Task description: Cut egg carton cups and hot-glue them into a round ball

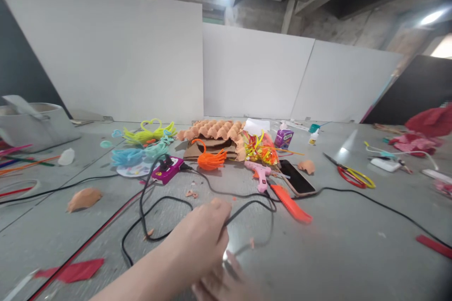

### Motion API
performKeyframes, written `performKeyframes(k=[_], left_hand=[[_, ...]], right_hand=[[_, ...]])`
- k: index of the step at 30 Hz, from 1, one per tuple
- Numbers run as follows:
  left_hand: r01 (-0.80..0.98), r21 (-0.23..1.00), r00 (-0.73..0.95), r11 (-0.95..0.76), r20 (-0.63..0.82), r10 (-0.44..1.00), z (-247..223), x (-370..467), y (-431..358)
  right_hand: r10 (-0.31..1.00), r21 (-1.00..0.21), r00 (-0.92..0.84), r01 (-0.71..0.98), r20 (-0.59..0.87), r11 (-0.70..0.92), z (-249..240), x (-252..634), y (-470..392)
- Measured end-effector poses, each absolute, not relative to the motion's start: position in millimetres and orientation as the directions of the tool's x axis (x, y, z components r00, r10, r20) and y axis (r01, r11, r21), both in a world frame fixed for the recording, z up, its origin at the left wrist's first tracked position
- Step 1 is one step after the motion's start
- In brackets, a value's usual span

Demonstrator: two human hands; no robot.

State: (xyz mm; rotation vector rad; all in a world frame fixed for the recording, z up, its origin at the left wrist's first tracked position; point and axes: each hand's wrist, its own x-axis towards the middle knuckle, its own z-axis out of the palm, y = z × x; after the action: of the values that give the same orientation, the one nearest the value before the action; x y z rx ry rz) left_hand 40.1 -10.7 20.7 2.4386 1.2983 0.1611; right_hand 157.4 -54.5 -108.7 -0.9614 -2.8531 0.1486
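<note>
My left hand (pixel 201 228) reaches in from the lower left with its fingers curled closed around a black cord (pixel 249 204). The cord loops back toward a pink glue gun (pixel 260 174) lying on the grey floor. Below it, at the bottom edge, my right hand (pixel 226 282) is smeared by motion and partly hidden, close to the left. An orange comb-like piece (pixel 291 204) and a dark-screened phone (pixel 296 178) lie beside the glue gun. Farther back, a bundle of orange pipe cleaners (pixel 211 157) rests before an egg carton (pixel 219 129).
Black cable loops lie left of my hands, running to a purple power strip (pixel 168 170). Scissors (pixel 349 174) lie at the right. Torn carton pieces (pixel 84 199), red paper (pixel 79 270) and yellow pipe cleaners (pixel 150 134) are scattered about. White panels (pixel 141 61) stand behind.
</note>
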Motion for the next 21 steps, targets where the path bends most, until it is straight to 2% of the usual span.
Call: performKeyframes(k=[3,5,7,11,14,17,19,21], left_hand=[[0.778,0.377,0.568,-0.503,-0.078,0.820,22,40,-8],[0.777,0.353,0.577,-0.521,-0.069,0.814,21,41,-7],[0.780,0.323,0.583,-0.535,-0.066,0.810,20,41,-7],[0.771,0.337,0.592,-0.541,-0.065,0.803,15,41,-9],[0.745,0.352,0.630,-0.566,-0.094,0.771,10,40,-13],[0.720,0.369,0.675,-0.588,-0.175,0.717,7,42,-17],[0.734,0.360,0.665,-0.576,-0.208,0.718,7,45,-20],[0.759,0.334,0.637,-0.559,-0.207,0.742,8,49,-20]], right_hand=[[0.775,-0.258,-0.632,0.744,0.027,0.616,-86,187,-45],[0.871,-0.248,-0.490,0.848,-0.033,0.468,-72,208,-44],[0.898,-0.215,-0.435,0.885,-0.066,0.413,-67,225,-47],[0.830,-0.179,-0.549,0.811,0.094,0.557,-85,262,-60],[0.703,-0.077,-0.658,0.713,0.270,0.697,-104,315,-68],[0.615,0.067,-0.740,0.652,0.274,0.755,-106,383,-70],[0.642,0.163,-0.716,0.693,0.274,0.702,-98,414,-69],[0.700,0.220,-0.620,0.783,0.354,0.583,-87,419,-68]])
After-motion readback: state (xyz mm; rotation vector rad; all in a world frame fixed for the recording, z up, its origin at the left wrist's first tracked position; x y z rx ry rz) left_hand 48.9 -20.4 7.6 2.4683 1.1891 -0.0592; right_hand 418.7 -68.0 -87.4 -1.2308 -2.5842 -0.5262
